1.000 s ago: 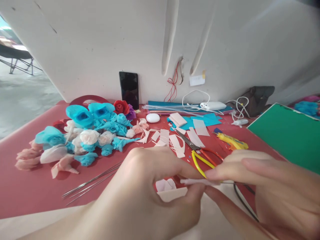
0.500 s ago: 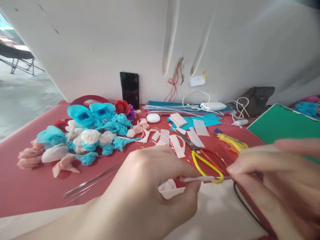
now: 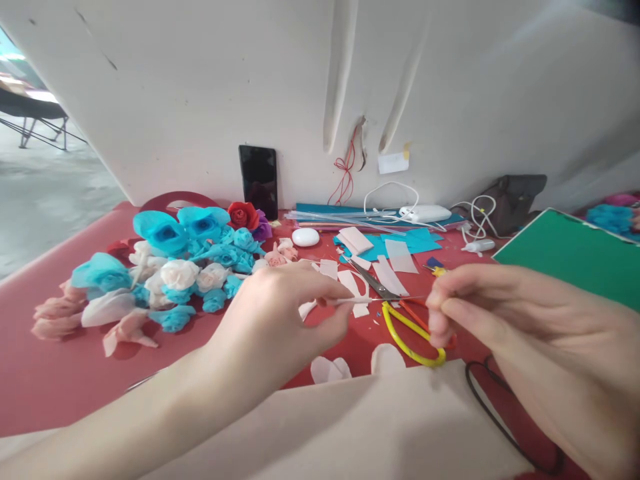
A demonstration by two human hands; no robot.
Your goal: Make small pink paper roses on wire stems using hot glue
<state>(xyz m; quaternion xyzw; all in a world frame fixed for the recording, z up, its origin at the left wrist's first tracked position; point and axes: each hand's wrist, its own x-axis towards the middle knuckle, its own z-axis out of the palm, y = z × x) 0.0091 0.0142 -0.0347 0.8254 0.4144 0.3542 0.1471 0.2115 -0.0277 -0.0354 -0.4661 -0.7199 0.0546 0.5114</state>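
"Fingers of your left hand pinch a slim pale roll, held over the bench. And on the right?"

"Thumb and forefinger of your right hand are pressed together, apparently on the thin wire leaving that roll."

"So which step are you on?"

"You seem to be covering the wire with paper. I'd say the next move calls for an even twist on your right and a light, steady grip on your left, or the roll may slip."

"Beneath your fingers?"

"Scissors lie under the wire; pale petal shapes and a pale sheet sit nearer you."

"Farther out?"

"Paper scraps lie just beyond your fingers, flowers crowd together on their left, and a green board is beyond your right hand. Past everything, a phone leans against the wall; a chair stands far off left."
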